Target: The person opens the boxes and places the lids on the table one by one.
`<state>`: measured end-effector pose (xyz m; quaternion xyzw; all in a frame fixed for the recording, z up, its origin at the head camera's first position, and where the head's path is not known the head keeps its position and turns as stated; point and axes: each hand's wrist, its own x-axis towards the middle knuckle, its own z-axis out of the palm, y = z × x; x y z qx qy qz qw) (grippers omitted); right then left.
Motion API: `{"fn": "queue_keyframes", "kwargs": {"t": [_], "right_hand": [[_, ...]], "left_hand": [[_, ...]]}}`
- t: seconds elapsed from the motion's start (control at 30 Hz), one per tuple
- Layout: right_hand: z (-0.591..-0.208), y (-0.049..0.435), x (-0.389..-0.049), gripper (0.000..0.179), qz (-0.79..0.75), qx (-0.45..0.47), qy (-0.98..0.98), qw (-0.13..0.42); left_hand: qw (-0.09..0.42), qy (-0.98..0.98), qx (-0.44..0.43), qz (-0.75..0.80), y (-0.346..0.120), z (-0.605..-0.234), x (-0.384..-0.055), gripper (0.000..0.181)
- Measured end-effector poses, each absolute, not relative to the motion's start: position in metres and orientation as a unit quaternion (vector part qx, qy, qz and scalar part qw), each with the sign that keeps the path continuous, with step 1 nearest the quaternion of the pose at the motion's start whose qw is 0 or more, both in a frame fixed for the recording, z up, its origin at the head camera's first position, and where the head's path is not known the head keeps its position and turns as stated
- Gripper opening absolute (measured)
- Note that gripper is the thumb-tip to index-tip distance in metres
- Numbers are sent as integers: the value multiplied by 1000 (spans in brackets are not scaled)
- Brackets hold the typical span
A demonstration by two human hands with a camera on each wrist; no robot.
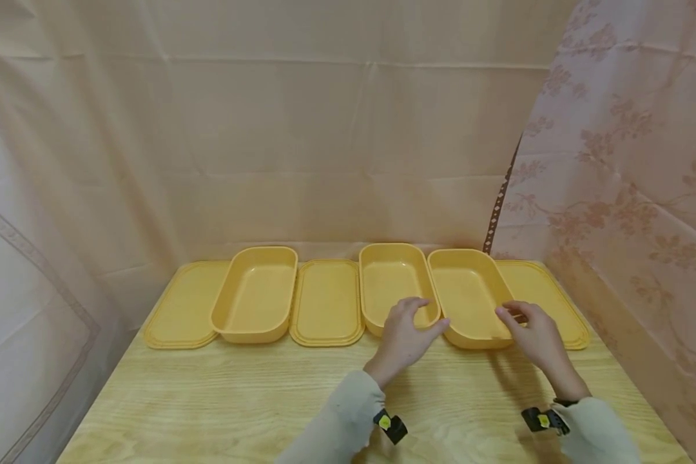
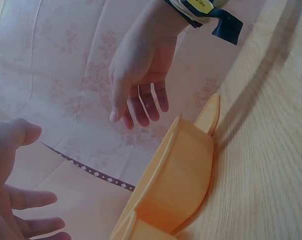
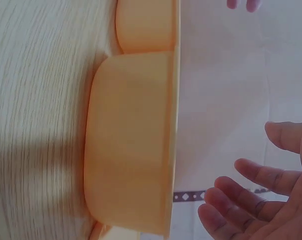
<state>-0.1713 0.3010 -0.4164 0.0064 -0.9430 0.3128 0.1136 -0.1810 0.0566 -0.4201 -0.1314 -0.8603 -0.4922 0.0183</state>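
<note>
My left hand (image 1: 405, 339) hovers above the near end of the middle yellow container (image 1: 391, 277), fingers relaxed and holding nothing. Over the near right corner of the right yellow container (image 1: 466, 293) is my right hand (image 1: 536, 335), thumb and fingers apart. The right wrist view shows this hand (image 3: 270, 200) above the rim of the right container (image 3: 131, 140), with space between them. Both containers are open-topped, and nothing is visible inside them. In the left wrist view, both the left hand (image 2: 16, 185) and the right hand (image 2: 146, 65) are free of objects.
A third yellow container (image 1: 255, 293) stands to the left. Flat yellow lids lie at the far left (image 1: 185, 306), between containers (image 1: 328, 303) and at the right (image 1: 548, 299). The wooden table (image 1: 220, 399) meets a beige cloth (image 1: 325, 148) behind and a flowered cloth (image 1: 632, 193) on the right.
</note>
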Motion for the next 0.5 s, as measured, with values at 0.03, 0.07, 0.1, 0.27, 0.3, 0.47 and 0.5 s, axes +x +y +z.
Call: {"fn": "queue_keyframes", "kwargs": {"t": [0.03,0.07,0.1,0.27,0.3,0.47,0.5], "right_hand": [[-416,299,-172,49,314,7,-943,110],[-415,298,-173,49,316,10,-943,108],[-415,296,-173,49,318,11,-942,106],[-415,291,-175,49,323,13,-940,112],[-415,290,-175,49,326,13,-939,113],[-415,283,-175,47,337,21,-933,126],[-415,281,-175,46,340,22,-931,131]], "left_hand": [[24,-864,-132,-486,55,-420,-181,57],[29,-867,-133,-480,54,-420,-181,58],[35,-871,-134,-472,53,-420,-180,58],[51,-882,-137,-448,49,-419,-177,60],[50,-883,-136,-447,49,-418,-177,59],[49,-884,-132,-446,46,-419,-177,59],[50,-884,-132,-445,44,-420,-177,59]]}}
